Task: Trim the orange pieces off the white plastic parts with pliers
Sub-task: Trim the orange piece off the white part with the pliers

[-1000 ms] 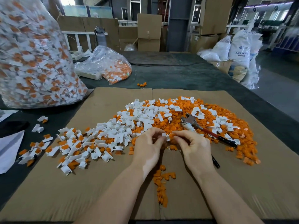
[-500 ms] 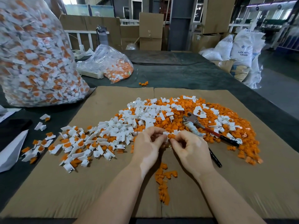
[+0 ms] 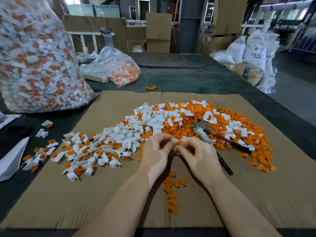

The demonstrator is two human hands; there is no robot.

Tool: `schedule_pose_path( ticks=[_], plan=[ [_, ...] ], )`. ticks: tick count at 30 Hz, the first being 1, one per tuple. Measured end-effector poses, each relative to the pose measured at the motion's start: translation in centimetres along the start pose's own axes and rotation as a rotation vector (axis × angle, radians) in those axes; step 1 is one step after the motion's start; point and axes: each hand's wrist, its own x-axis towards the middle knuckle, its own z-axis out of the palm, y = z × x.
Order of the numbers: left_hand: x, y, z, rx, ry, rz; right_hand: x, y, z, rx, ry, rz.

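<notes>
Head view: left hand [image 3: 154, 155] and right hand [image 3: 201, 155] brought together above the cardboard sheet [image 3: 51, 202], fingertips pinching one small white plastic part [image 3: 174, 140] with an orange piece [image 3: 179, 143] between them; cannot tell exactly which fingers grip the orange side. Pliers [image 3: 219, 136] lying untouched on the orange scrap heap [image 3: 239, 144], just beyond the right hand, handles red and black. Untrimmed parts [image 3: 77, 153] spread to the left, trimmed white ones [image 3: 147, 122] piled behind the hands, a small trail of orange offcuts [image 3: 171, 190] between the forearms. Big clear bag [image 3: 34, 62] of parts standing on the dark table [image 3: 196, 79].

Judging by look: very light, stiff moulded plastic, smooth and a bit slippery, with a rounded clip end and a flat tab. Best taken by the flat white tab, leaving the orange joint free; likely brittle at the joint, so may snap away suddenly
</notes>
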Motion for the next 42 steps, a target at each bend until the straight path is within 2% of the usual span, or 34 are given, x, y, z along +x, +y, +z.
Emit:
schedule_pose_path(
  ticks=[4, 11, 25, 28, 30, 33, 35, 38, 42],
  plan=[
    [0.1, 0.1, -0.3, -0.148, 0.0, -0.081, 0.1, -0.3, -0.2, 0.053, 0.043, -0.001],
    [0.0, 0.2, -0.4, -0.121, -0.035, -0.069, 0.2, -0.5, -0.4, -0.001, 0.022, -0.117],
    [0.2, 0.2, -0.2, -0.054, -0.025, -0.025, 0.3, -0.4, -0.3, -0.011, 0.028, -0.114],
    [0.3, 0.2, -0.2, -0.076, -0.029, -0.061, 0.2, -0.1, -0.6, -0.135, 0.084, -0.042],
    [0.4, 0.2, -0.2, -0.126, -0.029, -0.099, 0.5, 0.3, -1.3, -0.316, 0.134, 0.09],
    [0.4, 0.2, -0.2, -0.125, -0.019, -0.099, 1.2, 1.1, -2.9, -0.577, 0.022, 0.423],
    [0.5, 0.3, -0.3, -0.139, -0.019, -0.102, 1.6, 1.5, -3.6, -0.699, -0.106, 0.563],
    [0.6, 0.5, -0.3, -0.2, -0.027, -0.13, 2.0, 1.8, -3.8, -0.797, -0.215, 0.607],
    [0.7, 0.6, -0.3, -0.226, -0.026, -0.168, 2.2, 1.7, -3.9, -0.86, -0.169, 0.545]
  ],
)
